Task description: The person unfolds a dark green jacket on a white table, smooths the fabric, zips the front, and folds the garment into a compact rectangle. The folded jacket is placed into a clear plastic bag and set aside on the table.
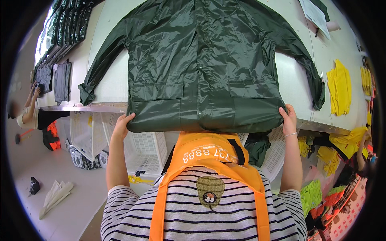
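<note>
A shiny dark green rain jacket (201, 68) lies spread front side up on the pale worktable, its sleeves out to both sides and its hem over the near edge. Its two flapped pockets sit low on the front. My left hand (122, 123) pinches the left bottom corner of the hem. The right bottom corner is gripped between thumb and fingers of my right hand (288, 118). Between my hands the hem is held fairly straight, close to my orange apron (209, 154). The collar end runs out of the picture at the top.
Folded dark garments (66, 30) are stacked at the far left of the table (102, 86). A folded yellow garment (339, 88) lies at the right. White plastic crates (146, 150) stand under the table edge. Co-workers' arms show at far left and far right.
</note>
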`<state>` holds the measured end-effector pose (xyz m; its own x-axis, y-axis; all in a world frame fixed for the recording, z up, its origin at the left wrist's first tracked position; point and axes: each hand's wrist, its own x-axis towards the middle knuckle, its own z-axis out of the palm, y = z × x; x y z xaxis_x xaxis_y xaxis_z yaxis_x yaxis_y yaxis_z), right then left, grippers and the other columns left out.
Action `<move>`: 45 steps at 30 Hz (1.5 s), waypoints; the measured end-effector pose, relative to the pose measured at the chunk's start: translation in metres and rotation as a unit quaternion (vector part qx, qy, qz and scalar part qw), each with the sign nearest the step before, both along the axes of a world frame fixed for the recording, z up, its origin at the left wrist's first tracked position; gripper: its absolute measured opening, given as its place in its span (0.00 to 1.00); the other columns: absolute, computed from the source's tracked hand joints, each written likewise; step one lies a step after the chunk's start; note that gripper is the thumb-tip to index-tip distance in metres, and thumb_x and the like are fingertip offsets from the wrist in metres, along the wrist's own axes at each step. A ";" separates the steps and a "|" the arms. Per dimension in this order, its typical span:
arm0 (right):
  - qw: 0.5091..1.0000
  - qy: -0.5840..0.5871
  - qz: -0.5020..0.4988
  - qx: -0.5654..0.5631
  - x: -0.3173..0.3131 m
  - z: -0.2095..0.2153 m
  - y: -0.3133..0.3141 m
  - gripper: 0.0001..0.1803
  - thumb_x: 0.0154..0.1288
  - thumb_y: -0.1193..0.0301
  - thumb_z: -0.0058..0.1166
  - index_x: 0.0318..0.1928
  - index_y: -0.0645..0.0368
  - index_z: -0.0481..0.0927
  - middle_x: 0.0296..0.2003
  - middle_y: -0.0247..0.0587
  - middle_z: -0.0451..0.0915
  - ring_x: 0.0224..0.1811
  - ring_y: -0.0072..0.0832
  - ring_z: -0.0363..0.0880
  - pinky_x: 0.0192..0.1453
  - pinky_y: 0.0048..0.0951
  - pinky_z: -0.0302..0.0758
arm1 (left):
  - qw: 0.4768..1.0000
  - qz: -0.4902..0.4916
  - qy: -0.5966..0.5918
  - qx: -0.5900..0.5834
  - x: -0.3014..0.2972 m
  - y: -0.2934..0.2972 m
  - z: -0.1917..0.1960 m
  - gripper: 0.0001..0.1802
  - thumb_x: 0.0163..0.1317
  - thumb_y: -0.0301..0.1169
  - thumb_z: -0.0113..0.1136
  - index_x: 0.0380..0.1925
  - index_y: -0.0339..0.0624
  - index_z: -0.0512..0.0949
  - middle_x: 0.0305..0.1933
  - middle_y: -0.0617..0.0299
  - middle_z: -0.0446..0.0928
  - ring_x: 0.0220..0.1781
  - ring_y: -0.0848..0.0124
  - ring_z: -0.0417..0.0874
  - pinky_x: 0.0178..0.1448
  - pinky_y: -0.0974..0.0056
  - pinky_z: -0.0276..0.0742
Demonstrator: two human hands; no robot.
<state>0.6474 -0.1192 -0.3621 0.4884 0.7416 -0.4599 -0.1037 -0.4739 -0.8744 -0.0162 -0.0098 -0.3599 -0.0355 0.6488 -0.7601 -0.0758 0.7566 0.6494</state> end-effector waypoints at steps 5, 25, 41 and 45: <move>0.919 -0.365 0.036 -0.142 -0.017 -0.024 -0.009 0.21 0.60 0.70 0.61 0.50 0.62 0.68 0.31 0.39 0.77 0.33 0.29 0.75 0.42 0.30 0.72 | 0.881 -0.043 0.455 0.123 0.032 -0.013 -0.025 0.22 0.49 0.36 0.71 0.38 0.32 0.77 0.35 0.53 0.82 0.38 0.63 0.82 0.43 0.60 0.75; 0.730 -0.649 0.204 -0.065 -0.032 -0.073 0.248 0.36 0.67 0.43 0.38 0.72 0.38 0.52 0.72 0.49 0.45 0.74 0.55 0.40 0.72 0.60 0.40 | 0.599 -0.285 0.623 0.414 0.173 0.247 -0.072 0.37 0.60 0.59 0.50 0.68 0.61 0.60 0.74 0.62 0.53 0.73 0.46 0.50 0.70 0.35 0.43; 0.909 -0.382 0.136 0.099 -0.216 -0.041 0.286 0.08 0.51 0.73 0.60 0.32 0.64 0.82 0.31 0.47 0.80 0.33 0.45 0.80 0.41 0.40 0.76 | 0.740 -0.490 0.402 0.226 0.337 0.262 -0.028 0.25 0.57 0.48 0.57 0.16 0.36 0.79 0.24 0.55 0.81 0.25 0.63 0.83 0.32 0.60 0.78; 0.970 -0.207 0.112 0.067 -0.213 -0.043 0.283 0.10 0.53 0.72 0.61 0.34 0.65 0.83 0.29 0.45 0.82 0.29 0.33 0.81 0.37 0.30 0.76 | 0.887 -0.428 0.046 0.167 0.328 0.261 -0.039 0.18 0.65 0.38 0.52 0.21 0.37 0.76 0.22 0.56 0.80 0.18 0.71 0.79 0.23 0.69 0.72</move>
<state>0.4349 0.1639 -0.4052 0.4297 0.8903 -0.1507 0.3623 -0.3228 -0.8744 0.3119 0.2511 -0.3993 0.5266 0.6564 -0.5401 0.4987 0.2761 0.8217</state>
